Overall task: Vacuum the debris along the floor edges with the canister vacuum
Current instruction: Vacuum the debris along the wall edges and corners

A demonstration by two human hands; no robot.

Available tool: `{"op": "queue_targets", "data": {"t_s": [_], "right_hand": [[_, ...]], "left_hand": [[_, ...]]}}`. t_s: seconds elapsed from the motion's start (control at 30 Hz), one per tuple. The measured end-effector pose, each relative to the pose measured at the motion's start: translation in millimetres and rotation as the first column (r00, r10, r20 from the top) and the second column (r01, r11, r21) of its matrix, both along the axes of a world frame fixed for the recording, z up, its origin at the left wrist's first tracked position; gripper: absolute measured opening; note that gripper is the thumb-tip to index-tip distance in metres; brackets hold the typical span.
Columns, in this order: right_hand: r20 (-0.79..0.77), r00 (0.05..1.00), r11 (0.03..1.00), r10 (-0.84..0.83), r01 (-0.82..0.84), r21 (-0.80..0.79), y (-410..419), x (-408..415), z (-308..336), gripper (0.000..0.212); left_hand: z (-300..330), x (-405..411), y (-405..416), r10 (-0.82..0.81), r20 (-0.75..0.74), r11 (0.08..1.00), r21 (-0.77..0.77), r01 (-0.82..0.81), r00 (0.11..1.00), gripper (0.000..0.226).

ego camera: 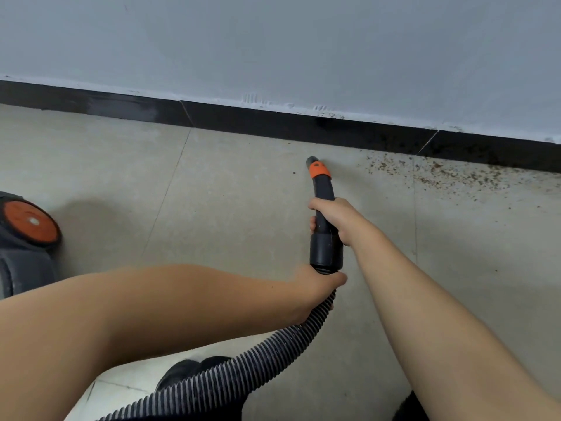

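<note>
2 bare hands held the vacuum: the left hand [318, 287] curled round the ribbed black hose [243, 372], the right hand [332, 218] gripped the black wand with orange collar [321, 189], its tip near scattered brown debris [440, 174] beside the black skirting [273, 123].

Two hands show: the left hand [318, 287] and the right hand [329, 215], both on one hose assembly, made of one ribbed hose [243, 369] and one rigid nozzle tube [323, 189] with one orange collar [318, 169]. One canister vacuum [25, 238] sits at the left edge, with one orange wheel [30, 221] showing. One dark shoe [188, 372] is visible. One scattered patch of debris [440, 174], its specks too many and too small to count
</note>
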State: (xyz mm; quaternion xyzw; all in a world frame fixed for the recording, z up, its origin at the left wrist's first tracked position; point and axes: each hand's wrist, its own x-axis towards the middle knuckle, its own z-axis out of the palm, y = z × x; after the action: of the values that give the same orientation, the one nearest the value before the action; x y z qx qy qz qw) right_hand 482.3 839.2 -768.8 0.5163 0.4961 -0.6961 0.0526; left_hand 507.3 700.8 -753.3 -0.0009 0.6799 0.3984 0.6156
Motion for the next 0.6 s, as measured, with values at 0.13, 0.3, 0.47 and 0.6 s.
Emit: {"op": "queue_targets", "data": {"t_s": [0.13, 0.3, 0.47, 0.6], "right_hand": [[0.004, 0.994, 0.993, 0.113, -0.113, -0.023, -19, 0, 4, 0.016], [0.0, 0.989, 0.989, 0.146, -0.145, -0.027, -29, -2, 11, 0.018], [0.031, 0.997, 0.997, 0.075, -0.075, -0.027, -16, 18, 14, 0.014], [0.043, 0.994, 0.993, 0.105, -0.103, -0.049, -12, 36, 11, 0.014]], "left_hand": [[5, 12, -15, 0.065, 0.001, 0.998, 0.002, -0.065, 0.998, 0.016], [16, 15, -23, 0.08, 0.002, 0.997, -0.001, -0.08, 0.997, 0.017], [19, 25, -16, 0.026, 0.008, 1.0, 0.012, -0.026, 1.0, 0.015], [15, 39, -14, -0.023, 0.068, 0.999, 0.035, 0.021, 0.997, 0.016]]}}
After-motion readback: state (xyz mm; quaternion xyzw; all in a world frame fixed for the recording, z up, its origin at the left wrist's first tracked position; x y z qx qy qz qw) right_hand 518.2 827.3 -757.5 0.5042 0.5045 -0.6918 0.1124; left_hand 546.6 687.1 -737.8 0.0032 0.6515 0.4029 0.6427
